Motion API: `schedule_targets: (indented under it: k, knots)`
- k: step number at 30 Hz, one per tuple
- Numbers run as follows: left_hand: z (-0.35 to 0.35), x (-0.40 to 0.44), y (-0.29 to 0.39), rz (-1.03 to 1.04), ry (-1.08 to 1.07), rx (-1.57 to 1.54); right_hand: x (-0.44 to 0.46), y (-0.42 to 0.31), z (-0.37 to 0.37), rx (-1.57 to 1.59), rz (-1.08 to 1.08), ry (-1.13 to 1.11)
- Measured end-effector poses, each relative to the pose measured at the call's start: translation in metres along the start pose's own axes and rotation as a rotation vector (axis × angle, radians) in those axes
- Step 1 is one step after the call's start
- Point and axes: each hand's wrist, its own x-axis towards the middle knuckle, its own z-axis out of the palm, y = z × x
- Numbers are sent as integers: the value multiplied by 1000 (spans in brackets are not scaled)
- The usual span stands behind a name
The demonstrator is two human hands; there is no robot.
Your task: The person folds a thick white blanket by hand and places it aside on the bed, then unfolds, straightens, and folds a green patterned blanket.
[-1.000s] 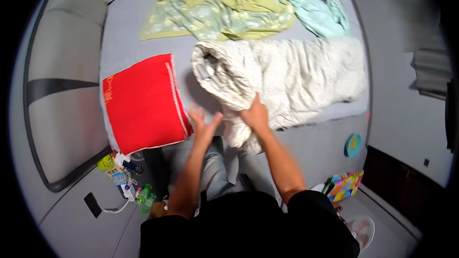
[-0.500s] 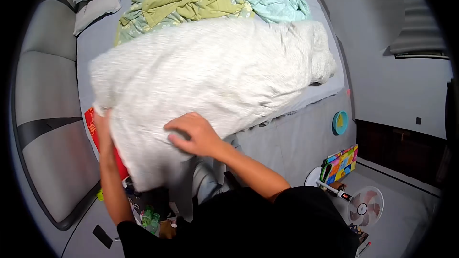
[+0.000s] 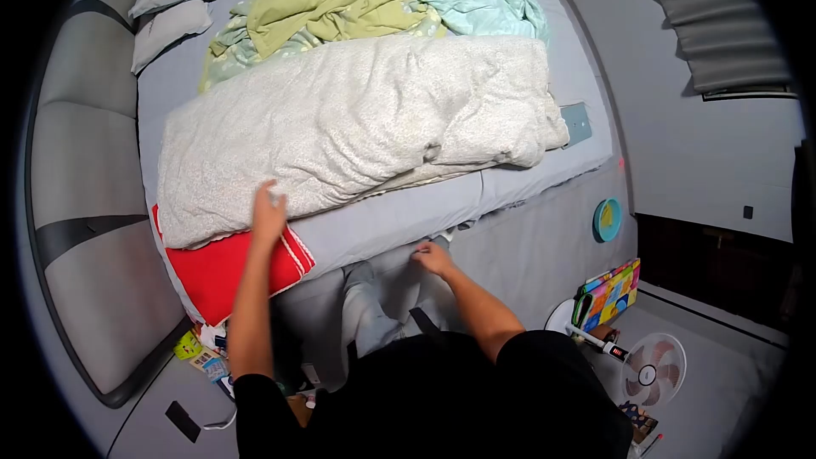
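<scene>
Quilt overlapping red cushion

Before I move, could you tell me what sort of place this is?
Most likely a bedroom: a padded headboard, pillows beside it, and a quilt laid across the bed.

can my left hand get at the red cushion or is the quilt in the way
Probably yes: the left hand is close by, and the near part of the red cushion is uncovered; its far part is under the white quilt.
</scene>
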Motion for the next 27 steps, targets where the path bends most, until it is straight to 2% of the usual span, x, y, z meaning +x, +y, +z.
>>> schedule_targets:
  k: [1, 3, 5, 8, 10, 11, 12, 13, 16, 19, 20, 22, 23, 24, 27]
  knots:
    - [29, -10, 24, -54, -74, -68, 4, 16, -19, -9, 51, 42]
    - [100, -26, 42, 2, -134, -95, 13, 36, -67, 216, 278, 47]
    - [153, -34, 92, -126, -297, -190, 33, 56, -117, 344, 311, 246]
    - [246, -41, 138, -162, -338, -333, 74, 56, -210, 768, 227, 421]
    - [292, -42, 172, -373, -385, -490, 99, 37, -269, 1060, 212, 530]
    - [315, -39, 191, -476, -407, -565, 107, 19, -297, 1216, 271, 513]
    - [328, -36, 219, -681, -435, -635, 114, -2, -325, 1370, 330, 493]
    - [350, -32, 230, -744, -418, -714, 128, -12, -348, 1522, 395, 468]
    - [399, -30, 260, -949, -369, -929, 197, 5, -392, 1746, 282, 110]
    - [426, -23, 295, -1063, -205, -1129, 229, 5, -416, 1638, 201, 334]
    - [430, -18, 304, -1082, -177, -1179, 192, -24, -439, 1413, 162, 468]
    - [428, -7, 334, -1121, -2, -1280, 128, -57, -476, 783, -301, 780]
    - [429, 3, 343, -1133, 87, -1332, 115, -46, -492, 781, -475, 829]
    - [435, 11, 341, -1058, 113, -1386, 109, -32, -511, 772, -644, 872]
    - [458, 22, 300, -843, 200, -1530, 120, -14, -549, 839, -540, 1032]
